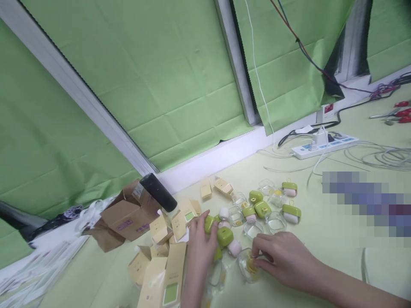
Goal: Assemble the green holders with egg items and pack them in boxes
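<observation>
My left hand (201,244) has its thumb and fingers around a small green earbud-style case (209,223) among the pile. Another green case (225,236) with a pale pink part (234,248) lies just right of it. My right hand (284,259) is closed at the edge of a clear plastic case (246,270), its fingertips pinching the yellow piece (251,266) there. The fingers partly hide that piece. More clear cases (276,222) and green-and-pink cases (291,213) lie beyond both hands.
Opened cream boxes (154,278) crowd the table left of my left hand. Behind them stand a brown carton (128,214) and a black cylinder (158,192). A power strip (324,146) with cables, plus red-handled tools (401,113), lies at the back right.
</observation>
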The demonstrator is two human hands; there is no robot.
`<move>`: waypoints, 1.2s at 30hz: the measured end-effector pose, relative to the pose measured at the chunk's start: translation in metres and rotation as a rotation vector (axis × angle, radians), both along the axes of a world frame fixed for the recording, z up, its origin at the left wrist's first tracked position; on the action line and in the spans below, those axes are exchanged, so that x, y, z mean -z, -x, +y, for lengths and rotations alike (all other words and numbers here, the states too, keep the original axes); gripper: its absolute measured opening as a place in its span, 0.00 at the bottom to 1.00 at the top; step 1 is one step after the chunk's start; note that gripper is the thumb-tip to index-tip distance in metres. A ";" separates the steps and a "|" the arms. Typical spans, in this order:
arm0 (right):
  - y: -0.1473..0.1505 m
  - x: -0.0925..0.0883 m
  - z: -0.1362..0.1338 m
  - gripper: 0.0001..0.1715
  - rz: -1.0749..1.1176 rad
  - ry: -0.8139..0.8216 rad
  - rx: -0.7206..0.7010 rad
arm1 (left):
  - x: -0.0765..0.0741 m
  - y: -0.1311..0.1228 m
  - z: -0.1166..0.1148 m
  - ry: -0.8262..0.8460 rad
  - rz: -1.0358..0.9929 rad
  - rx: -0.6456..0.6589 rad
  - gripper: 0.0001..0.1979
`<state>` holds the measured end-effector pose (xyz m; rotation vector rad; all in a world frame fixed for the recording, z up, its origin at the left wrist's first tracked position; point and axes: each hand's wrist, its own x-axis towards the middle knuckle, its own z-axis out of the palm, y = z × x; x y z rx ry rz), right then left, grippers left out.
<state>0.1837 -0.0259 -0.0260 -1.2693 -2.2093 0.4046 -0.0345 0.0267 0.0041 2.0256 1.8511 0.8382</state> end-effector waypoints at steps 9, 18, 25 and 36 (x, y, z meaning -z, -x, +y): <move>-0.014 -0.024 0.002 0.12 0.171 0.032 -0.012 | -0.008 -0.073 0.029 0.008 0.270 0.300 0.15; -0.019 -0.023 0.004 0.12 0.321 -0.063 0.036 | 0.006 -0.101 0.054 0.108 0.186 0.374 0.15; -0.021 -0.021 0.014 0.21 0.720 0.242 0.092 | -0.004 -0.080 0.026 0.030 -0.275 0.274 0.20; -0.006 -0.010 0.004 0.23 0.815 0.472 -0.077 | 0.005 -0.057 -0.043 0.203 -0.902 0.325 0.21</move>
